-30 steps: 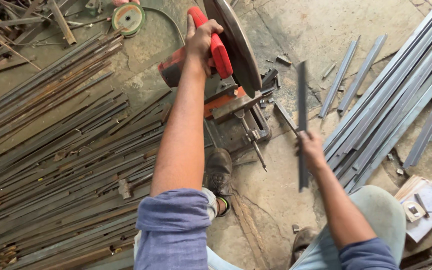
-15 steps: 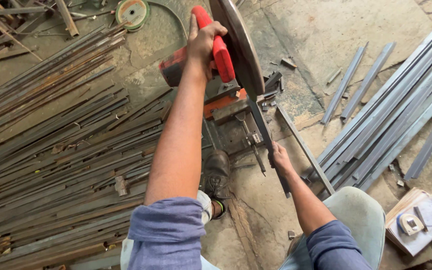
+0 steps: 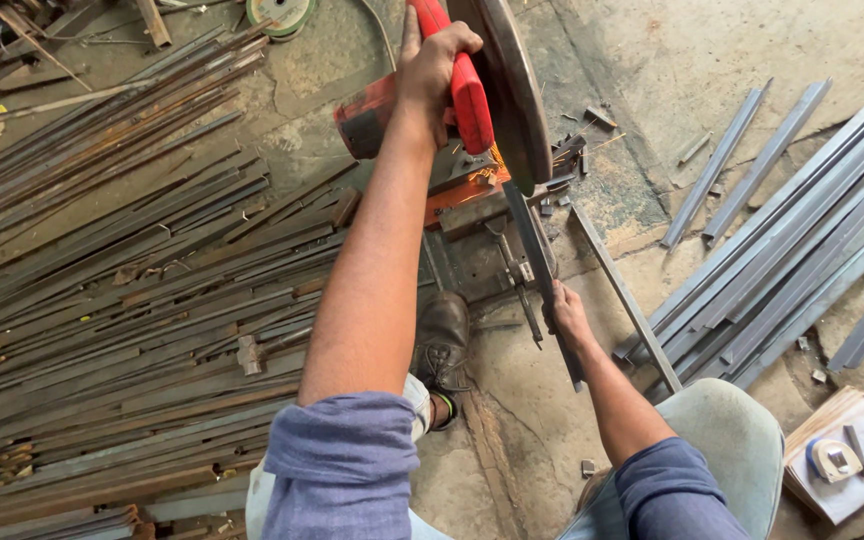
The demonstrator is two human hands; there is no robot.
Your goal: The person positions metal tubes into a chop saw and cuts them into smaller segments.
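The left hand (image 3: pixel 432 70) had a closed grip on the red saw handle (image 3: pixel 467 95); the right hand (image 3: pixel 569 318) clasped the steel strip (image 3: pixel 542 280) under the cutting disc (image 3: pixel 507 90). Sparks showed. Bare-handed, the strip risked kicking; a shoe (image 3: pixel 442 340) stood close.

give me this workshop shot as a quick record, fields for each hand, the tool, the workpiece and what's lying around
left hand: left hand gripping the red handle of the chop saw
right hand: right hand holding the flat steel bar under the disc
tool: chop saw, cutting disc lowered onto the bar, orange sparks at the contact
left side: pile of rusty steel strips on the floor
right side: stack of grey angle bars
near foot: brown shoe by the saw base
bottom right: tape measure on a board
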